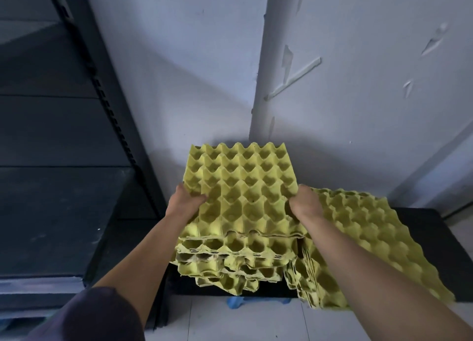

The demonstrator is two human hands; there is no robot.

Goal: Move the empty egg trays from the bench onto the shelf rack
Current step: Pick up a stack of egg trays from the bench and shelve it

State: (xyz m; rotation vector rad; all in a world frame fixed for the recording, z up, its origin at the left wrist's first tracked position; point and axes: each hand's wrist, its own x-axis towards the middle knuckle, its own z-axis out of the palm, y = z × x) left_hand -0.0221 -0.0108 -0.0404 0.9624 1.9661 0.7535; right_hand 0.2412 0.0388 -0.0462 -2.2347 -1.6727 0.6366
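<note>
1. On the black bench (435, 238) sit two piles of yellow egg trays. The stack (230, 261) is straight ahead of me, and a slumped pile (363, 228) leans just to its right, touching it.
2. Between my hands is a thin bundle, the top trays (243, 187), with several layers showing at its near edge. It tilts, with the far edge higher. Whether the near edge is clear of the stack I cannot tell.
3. My left hand (186, 202) grips the bundle's left edge. The thumb is pressed down onto the top face and the other fingers are wrapped under the rim, out of sight.
4. My right hand (305, 205) grips the right edge the same way, thumb on top and fingers curled beneath. The back of this hand lies against the slumped pile.
5. I judge this to be the pick-up of one bundle, early in the job, as both piles are tall. The dark shelf rack (64, 135) stands to my left, and I see no yellow trays on the boards in view.
6. The next move calls for a straight lift so the nested cups let go. Then I would swing left past the rack's upright post (107, 105) and set the bundle flat on a board.
7. Both grips should pull evenly, since moulded pulp likely bends. A tray below might cling and come along. The leaning pile could slide once my right hand moves off it.
</note>
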